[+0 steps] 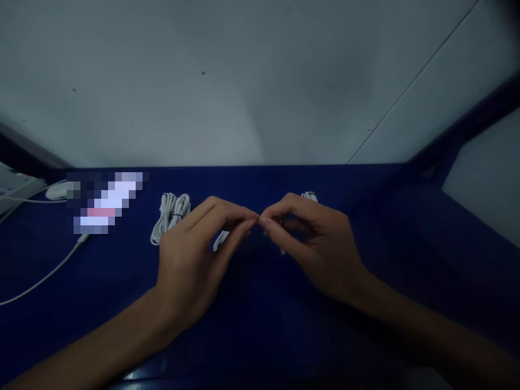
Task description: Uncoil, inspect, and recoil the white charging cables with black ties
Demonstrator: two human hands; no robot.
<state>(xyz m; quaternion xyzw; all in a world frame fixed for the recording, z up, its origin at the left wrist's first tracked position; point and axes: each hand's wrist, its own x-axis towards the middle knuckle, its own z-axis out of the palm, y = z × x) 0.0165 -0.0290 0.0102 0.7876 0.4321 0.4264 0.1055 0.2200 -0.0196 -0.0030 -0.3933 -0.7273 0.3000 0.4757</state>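
Note:
Both my hands meet over the middle of a dark blue table. My left hand is closed in a pinch, and a short white piece shows under its fingers. My right hand is pinched too, its fingertips touching those of the left. What they pinch between them is too small to make out. A bundled white cable lies on the table just left of my left hand. Part of another white cable shows behind my right hand.
A loose white cable runs across the table's left side towards a blurred-out object. A white mouse-like object and a pale device sit at the far left. A white wall rises behind the table.

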